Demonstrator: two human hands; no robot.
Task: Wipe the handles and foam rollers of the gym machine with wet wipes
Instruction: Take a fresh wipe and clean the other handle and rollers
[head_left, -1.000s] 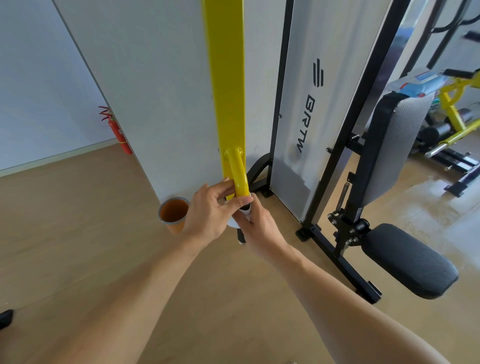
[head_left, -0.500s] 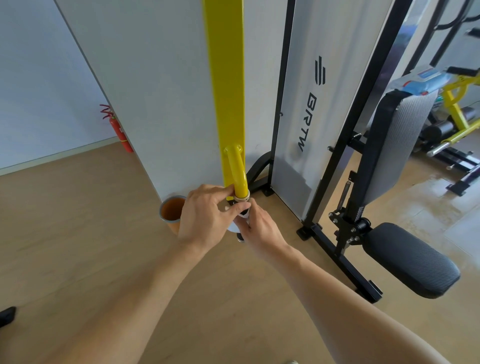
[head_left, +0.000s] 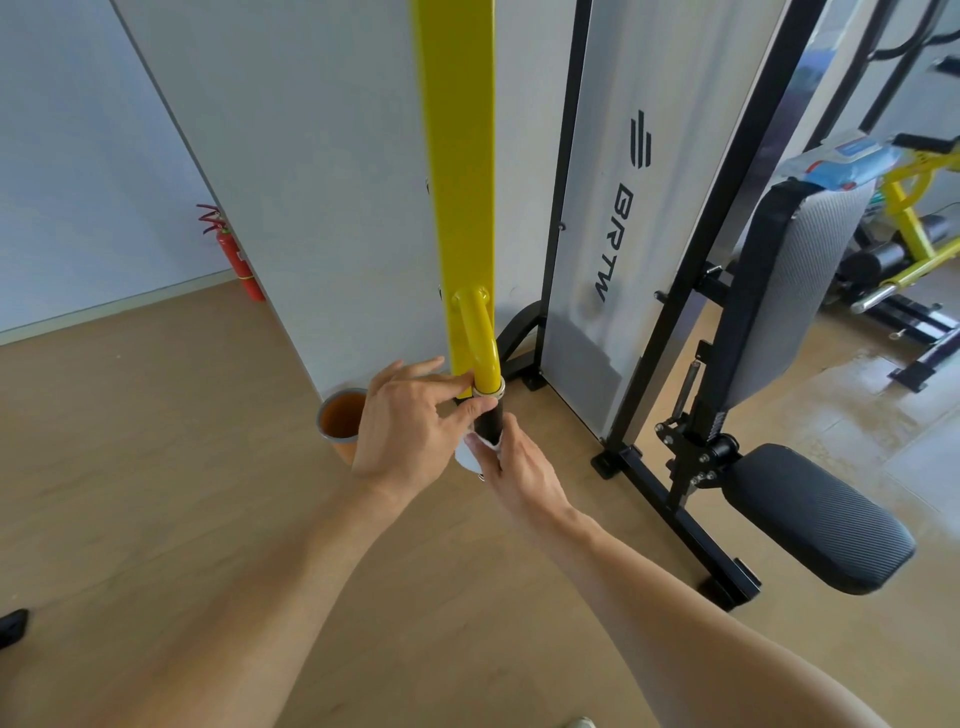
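A yellow upright bar (head_left: 457, 171) of the gym machine carries a curved yellow handle arm (head_left: 480, 343) that ends in a black grip (head_left: 489, 422) below a metal ring. My left hand (head_left: 410, 423) pinches the handle at the ring with thumb and forefinger. My right hand (head_left: 519, 467) grips the lower part of the black grip with a white wet wipe (head_left: 470, 453) wrapped under its fingers. The grip's lower end is hidden by my right hand.
An orange-lined cup (head_left: 340, 415) stands on the wooden floor just left of my hands. The black seat (head_left: 815, 514) and grey backrest (head_left: 795, 291) sit to the right, a wet-wipe pack (head_left: 841, 161) on top. A red fire extinguisher (head_left: 236, 257) stands by the far wall.
My right hand has slid down the black grip with the wipe, baring its upper part. My left hand stays at the metal ring.
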